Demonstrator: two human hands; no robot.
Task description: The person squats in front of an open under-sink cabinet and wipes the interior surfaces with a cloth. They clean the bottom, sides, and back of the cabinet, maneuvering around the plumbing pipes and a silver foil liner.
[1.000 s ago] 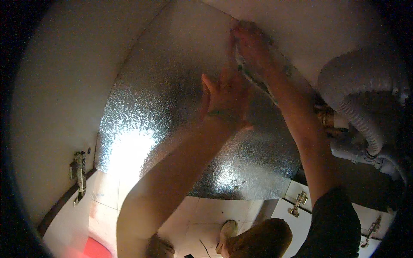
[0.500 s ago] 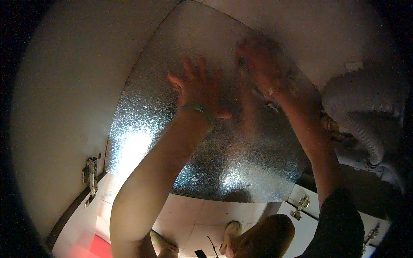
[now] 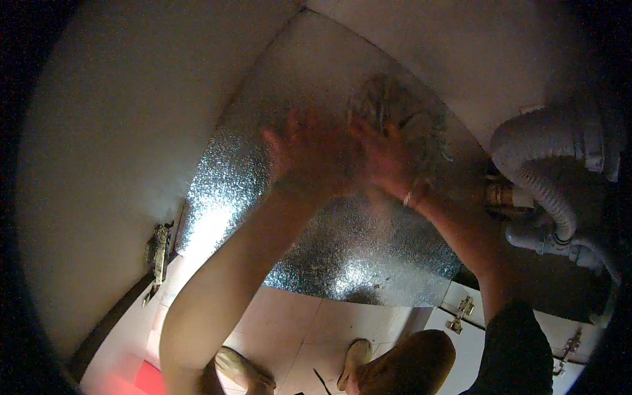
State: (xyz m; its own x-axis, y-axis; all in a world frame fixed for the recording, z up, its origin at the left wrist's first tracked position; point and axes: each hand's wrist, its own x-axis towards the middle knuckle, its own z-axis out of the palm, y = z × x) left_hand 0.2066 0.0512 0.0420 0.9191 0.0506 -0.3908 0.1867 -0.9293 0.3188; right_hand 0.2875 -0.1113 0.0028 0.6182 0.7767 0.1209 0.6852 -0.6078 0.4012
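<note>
Hands work inside a white cabinet, on the embossed silver foil liner sheet that covers the cabinet floor. Left hand lies flat on the liner, fingers spread. Right hand, just beside it, is also flat and spread; motion blur hides its fingertips. Grey corrugated drain hose runs at right. Metal door hinge sits at near left.

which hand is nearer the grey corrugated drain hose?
Right. The right hand lies on the foil floor liner toward the side where the corrugated drain hose hangs. The left hand is beside it, farther from the hose.
</note>
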